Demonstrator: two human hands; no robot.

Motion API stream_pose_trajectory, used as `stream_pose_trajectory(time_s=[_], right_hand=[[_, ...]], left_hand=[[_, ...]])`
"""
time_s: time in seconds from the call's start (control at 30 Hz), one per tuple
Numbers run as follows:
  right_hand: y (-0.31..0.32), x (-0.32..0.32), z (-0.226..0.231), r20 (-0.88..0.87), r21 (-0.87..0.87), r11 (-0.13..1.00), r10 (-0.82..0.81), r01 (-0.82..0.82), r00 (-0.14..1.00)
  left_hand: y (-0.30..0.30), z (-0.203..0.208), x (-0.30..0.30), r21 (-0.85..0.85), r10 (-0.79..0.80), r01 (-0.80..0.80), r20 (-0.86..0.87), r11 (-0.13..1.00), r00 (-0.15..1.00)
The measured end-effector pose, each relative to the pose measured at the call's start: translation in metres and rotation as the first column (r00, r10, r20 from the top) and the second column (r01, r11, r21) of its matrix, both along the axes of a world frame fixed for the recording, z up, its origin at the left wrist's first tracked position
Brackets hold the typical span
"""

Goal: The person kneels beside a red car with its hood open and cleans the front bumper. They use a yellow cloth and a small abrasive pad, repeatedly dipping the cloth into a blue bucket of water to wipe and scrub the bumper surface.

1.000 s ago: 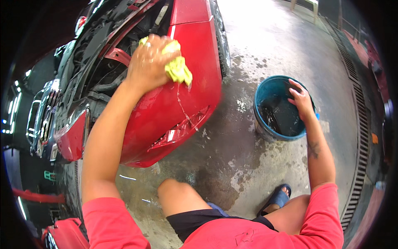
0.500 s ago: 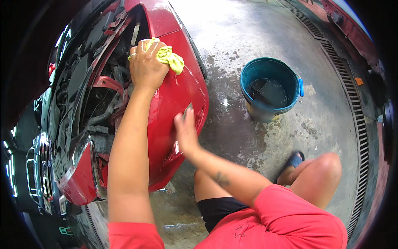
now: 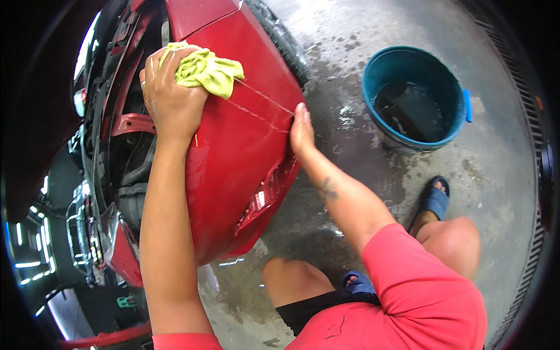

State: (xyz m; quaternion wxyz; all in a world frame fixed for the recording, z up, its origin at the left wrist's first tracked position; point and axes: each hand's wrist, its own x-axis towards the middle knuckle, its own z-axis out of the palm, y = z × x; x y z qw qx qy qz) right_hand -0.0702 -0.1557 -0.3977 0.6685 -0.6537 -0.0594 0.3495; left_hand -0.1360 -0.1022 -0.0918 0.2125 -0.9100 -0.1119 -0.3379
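My left hand [image 3: 169, 105] is closed around a bunched yellow-green cloth [image 3: 211, 73], held at the top of a red car body panel [image 3: 239, 151] beside the open engine bay. Two thin trails of water run from the cloth across the wet panel toward my right hand [image 3: 301, 129]. That hand lies along the panel's right edge, fingers straight and together, palm against the red paint. Whether anything sits under its palm is hidden.
A teal bucket [image 3: 408, 65] with dark water and a blue handle grip stands on the wet concrete floor [image 3: 344, 192] to the right. A black tire [image 3: 279, 35] shows beyond the panel. Exposed engine parts [image 3: 131, 157] lie left, and a slotted drain [image 3: 528, 256] runs along the far right.
My right hand has moved up and right to the panel's edge; the greyish-green thing at its fingertips no longer shows. The cloth stays in my left hand, and water trails now show on the paint.
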Motion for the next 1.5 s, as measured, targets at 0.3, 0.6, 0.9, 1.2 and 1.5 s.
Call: stream_pose_trajectory(time_s=[0.3, 0.6, 0.9, 1.2, 1.5], right_hand=[[-0.063, -0.124, 0.081, 0.3, 0.061, 0.991, 0.092, -0.115, 0.95], [-0.018, -0.079, 0.031, 0.358, 0.144, 0.989, -0.07, 0.019, 0.931], [0.019, 0.041, -0.038, 0.134, -0.067, 0.998, 0.032, -0.023, 0.99], [0.011, 0.038, 0.012, 0.113, -0.02, 1.0, -0.014, 0.017, 0.993], [0.003, -0.008, 0.055, 0.24, 0.063, 0.997, 0.019, -0.035, 0.97]], left_hand=[[0.001, -0.001, -0.008, -0.03, 0.077, -0.077, -0.016, 0.997, 0.997], [-0.004, 0.001, -0.002, -0.02, 0.075, -0.076, -0.014, 0.997, 0.997], [-0.008, -0.008, 0.016, -0.055, 0.035, -0.035, -0.008, 0.998, 0.999], [-0.009, -0.008, 0.016, -0.1, 0.016, -0.015, 0.005, 0.995, 1.0], [-0.002, -0.006, -0.001, -0.055, 0.043, -0.043, -0.014, 0.998, 0.999]])
